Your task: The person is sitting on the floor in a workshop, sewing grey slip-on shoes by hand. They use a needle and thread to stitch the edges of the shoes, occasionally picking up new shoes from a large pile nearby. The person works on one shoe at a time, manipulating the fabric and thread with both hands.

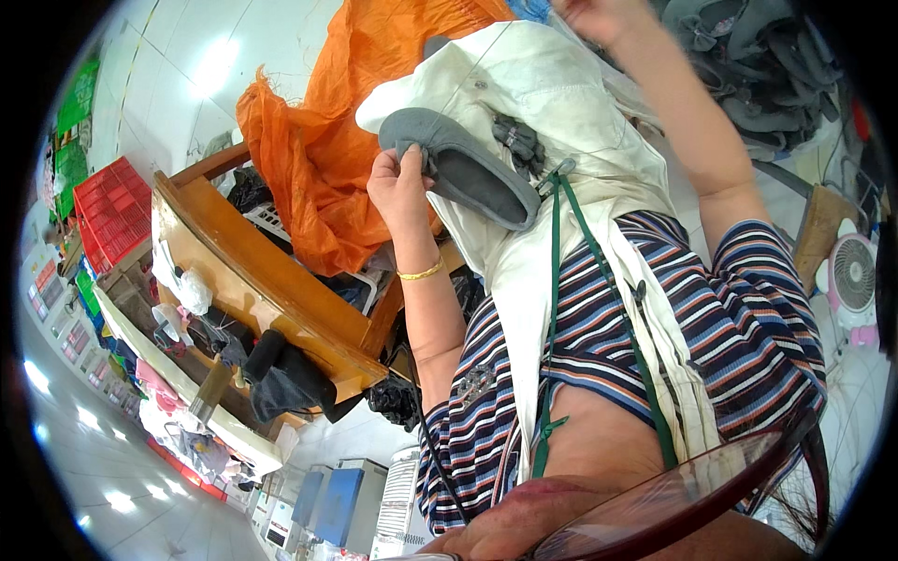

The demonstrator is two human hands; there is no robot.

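L hand (400, 179) pinching grey shoe (472, 175) at toe end, thumb on top; rest of shoe extends to R of hand, over white apron (524, 70), heel angled back twd body. Dk grey bundle (519, 143) just beside shoe, on apron. R hand (596, 17) at top edge, well apart from shoe; fingers cut off, can't tell grip.

Head-worn fisheye view, facing down, close in

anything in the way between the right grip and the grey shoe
Nothing solid that shows. Between the right grip, partly cut off at the top edge, and the grey shoe pinched in the left grip, there is just the white apron spread below. A dark bundle lies beside the shoe.
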